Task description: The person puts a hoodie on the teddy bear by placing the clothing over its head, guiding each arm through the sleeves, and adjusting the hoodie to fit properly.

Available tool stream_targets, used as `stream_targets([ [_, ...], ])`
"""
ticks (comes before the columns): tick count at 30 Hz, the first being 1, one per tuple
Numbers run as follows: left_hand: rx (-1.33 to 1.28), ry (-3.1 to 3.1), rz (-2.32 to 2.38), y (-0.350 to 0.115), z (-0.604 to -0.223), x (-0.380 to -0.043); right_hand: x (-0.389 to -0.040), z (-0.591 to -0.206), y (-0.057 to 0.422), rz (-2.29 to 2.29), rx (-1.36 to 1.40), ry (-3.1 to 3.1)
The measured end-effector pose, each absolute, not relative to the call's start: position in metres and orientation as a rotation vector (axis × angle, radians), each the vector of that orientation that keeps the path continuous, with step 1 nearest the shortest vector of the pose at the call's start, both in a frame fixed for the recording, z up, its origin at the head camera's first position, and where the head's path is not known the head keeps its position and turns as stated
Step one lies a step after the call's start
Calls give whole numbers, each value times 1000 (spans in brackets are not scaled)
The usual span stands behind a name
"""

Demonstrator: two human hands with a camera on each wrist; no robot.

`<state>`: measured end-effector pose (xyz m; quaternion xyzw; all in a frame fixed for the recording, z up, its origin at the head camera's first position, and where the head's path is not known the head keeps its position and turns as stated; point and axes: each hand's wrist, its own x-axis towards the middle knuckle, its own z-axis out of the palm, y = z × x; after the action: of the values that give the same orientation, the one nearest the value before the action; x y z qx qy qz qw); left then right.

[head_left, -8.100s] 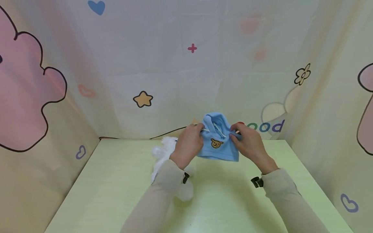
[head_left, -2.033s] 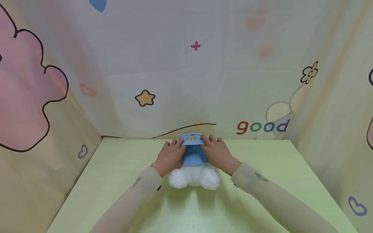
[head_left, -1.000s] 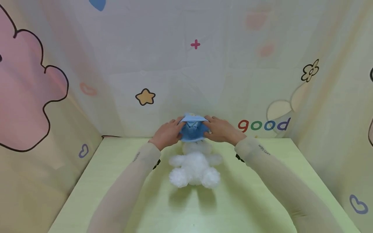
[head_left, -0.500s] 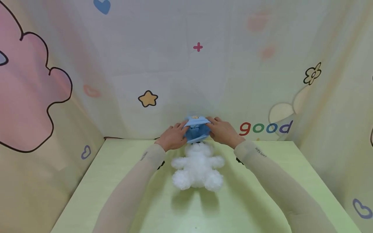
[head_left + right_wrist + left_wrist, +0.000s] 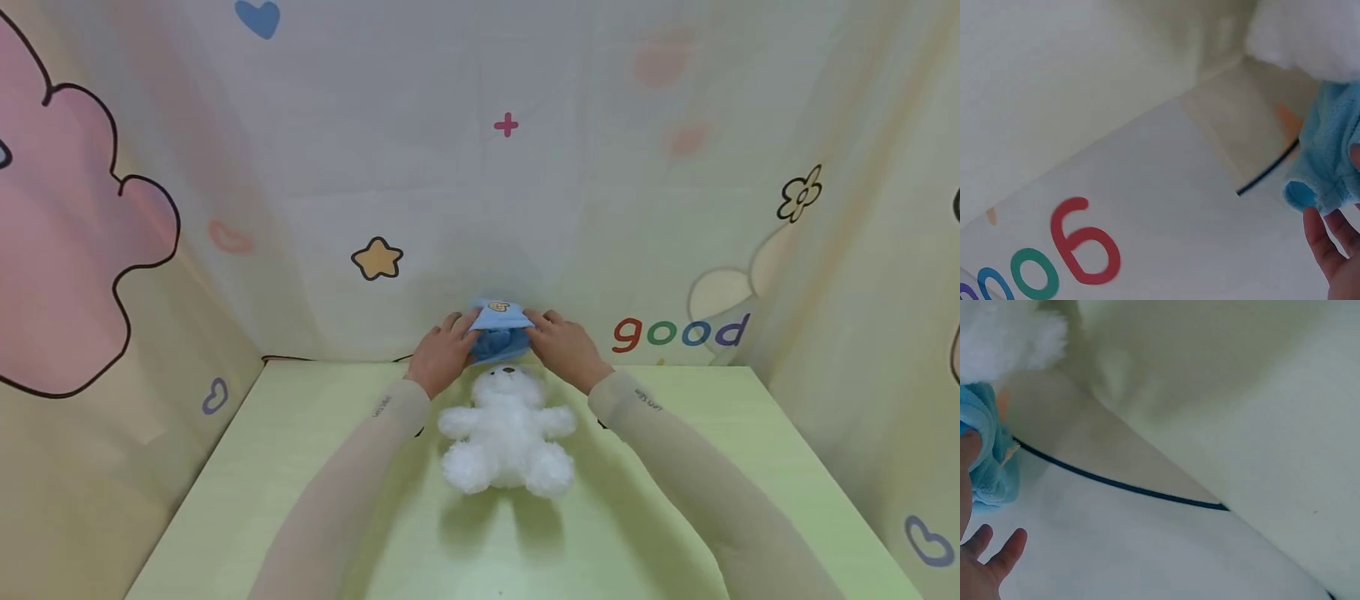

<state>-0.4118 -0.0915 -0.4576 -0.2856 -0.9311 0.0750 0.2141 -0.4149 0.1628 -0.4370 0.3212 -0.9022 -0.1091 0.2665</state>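
A small light-blue doll hoodie (image 5: 501,318) with a bear patch is held between both hands, its hem opening facing the camera just above the teddy's head. My left hand (image 5: 441,357) grips its left edge, thumb at the hem; in the left wrist view the thumb presses the blue cloth (image 5: 988,469) while other fingers stretch out. My right hand (image 5: 568,352) pinches the right edge; a sleeve (image 5: 1302,192) hangs by its fingertips in the right wrist view. Below lies a white plush teddy bear (image 5: 508,433), face up, legs toward the camera, its head top close under the hem.
The pale green table (image 5: 300,467) ends at a cloth backdrop (image 5: 420,167) printed with a star, hearts and the word good (image 5: 681,332). Printed cloth walls (image 5: 90,467) stand on both sides of the table.
Earlier the hoodie was held up right of the bear, then drawn over its body. It has since come up off the bear's head, baring its face, and both hands have lowered slightly.
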Motion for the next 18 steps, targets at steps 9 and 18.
stream_targets([
  [9, -726, -2615, 363, -85, -485, -418, -417, -465, 165, -257, 849, -2524],
  [18, -669, -2696, 477, -73, -496, -416, -415, -477, 161, -7, 744, -2741],
])
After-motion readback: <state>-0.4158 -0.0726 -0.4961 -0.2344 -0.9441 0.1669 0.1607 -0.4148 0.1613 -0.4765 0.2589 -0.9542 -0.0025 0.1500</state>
